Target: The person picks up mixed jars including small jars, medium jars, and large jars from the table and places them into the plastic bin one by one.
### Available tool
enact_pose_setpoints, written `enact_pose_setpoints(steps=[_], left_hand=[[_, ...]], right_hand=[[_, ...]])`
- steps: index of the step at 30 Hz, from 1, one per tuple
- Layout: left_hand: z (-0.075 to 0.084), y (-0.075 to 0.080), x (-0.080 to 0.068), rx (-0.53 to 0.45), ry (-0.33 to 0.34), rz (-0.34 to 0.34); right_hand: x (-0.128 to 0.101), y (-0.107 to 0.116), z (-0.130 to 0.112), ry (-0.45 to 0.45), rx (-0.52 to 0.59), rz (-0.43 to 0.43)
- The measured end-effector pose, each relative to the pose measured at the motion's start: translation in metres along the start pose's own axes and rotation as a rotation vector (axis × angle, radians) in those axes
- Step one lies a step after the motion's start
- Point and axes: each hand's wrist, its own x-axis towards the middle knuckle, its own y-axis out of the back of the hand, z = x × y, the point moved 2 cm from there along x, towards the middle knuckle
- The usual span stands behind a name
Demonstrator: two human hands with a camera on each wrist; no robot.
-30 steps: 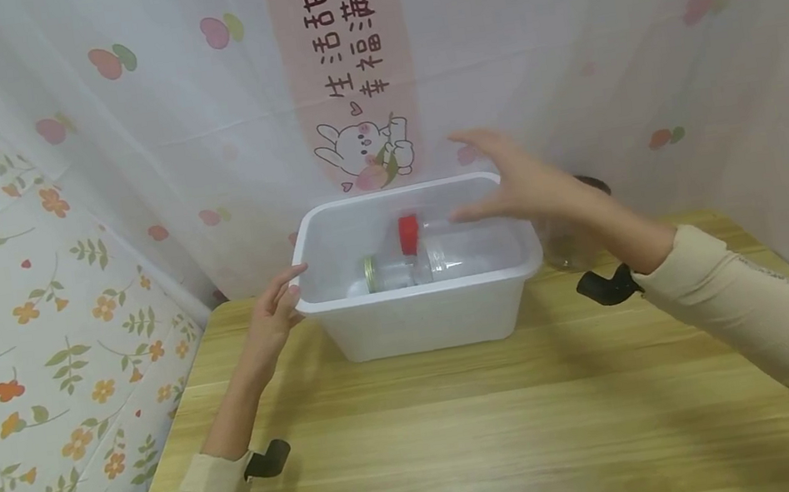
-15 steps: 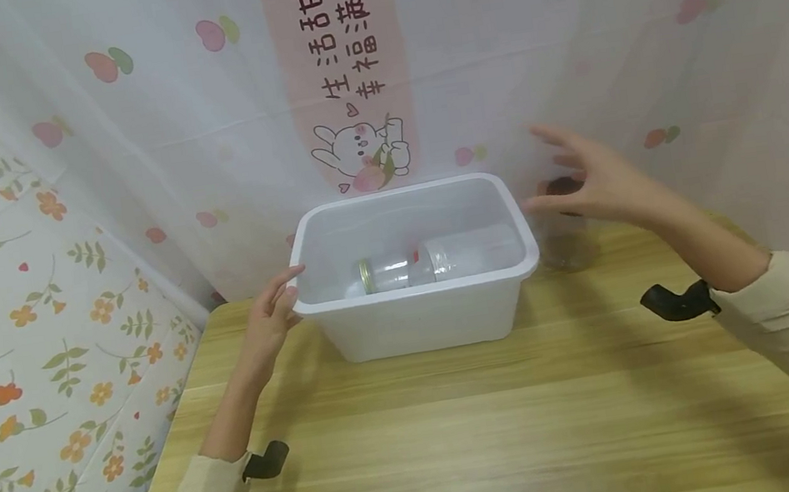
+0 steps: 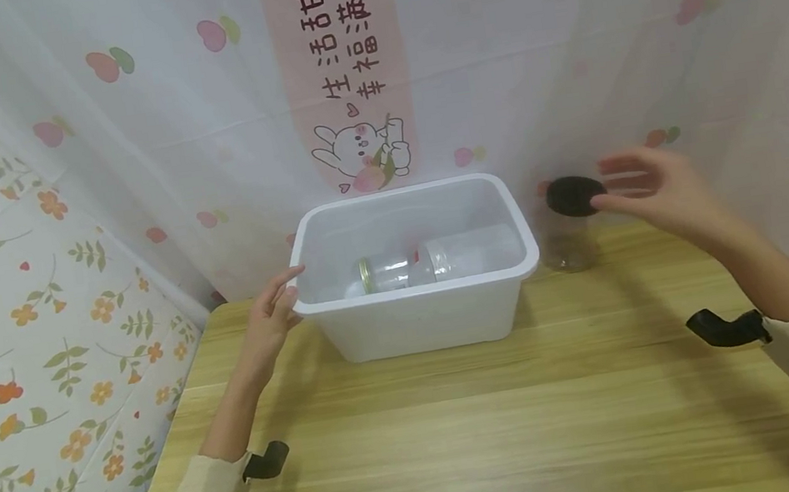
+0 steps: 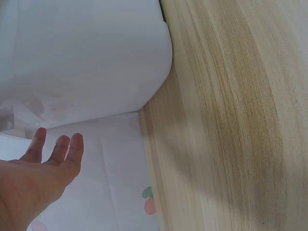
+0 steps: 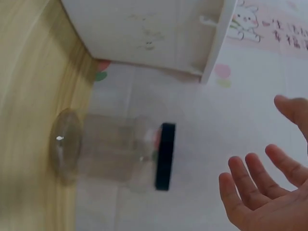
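A white plastic tub (image 3: 420,320) stands on the wooden table. At its left rim is my left hand (image 3: 270,318), fingers loosely extended and fingertips at the edge. The left wrist view shows that hand (image 4: 41,178) beside the tub's wall (image 4: 96,53). Inside the tub lie a small clear jar with a gold-coloured lid (image 3: 367,276) and a larger clear jar (image 3: 474,251), with a bit of red (image 3: 416,255) partly hidden between them. To the right stands a clear jar with a black lid (image 3: 575,195). My right hand (image 3: 666,187), fingers spread and holding nothing, is just right of that lid.
A curtain with fruit prints and writing (image 3: 353,58) hangs right behind the tub and jar. On the left hangs a flowered cloth (image 3: 35,330). The wooden tabletop (image 3: 466,429) extends in front of the tub.
My right hand has moved from above the tub rightward to beside the black-lidded jar. The red cap has dropped lower in the tub and is now mostly hidden. My left hand has stayed put.
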Motion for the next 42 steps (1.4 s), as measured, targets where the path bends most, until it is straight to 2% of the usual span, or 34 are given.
enact_pose_setpoints(steps=[3,9,18,42], left_hand=[[0.000,0.000,0.000,-0.002,0.005,0.002],[0.000,0.000,0.000,-0.006,0.006,0.005],[-0.001,0.001,0.000,-0.007,0.007,0.010],[0.000,-0.001,0.001,-0.002,-0.002,0.004]], right_hand=[[-0.006,0.003,0.011,-0.009,0.012,0.028],[-0.015,0.005,0.029,-0.087,-0.028,0.030],[-0.023,-0.002,0.049,-0.119,-0.017,0.036],[-0.033,-0.013,0.072,-0.114,0.018,0.044]])
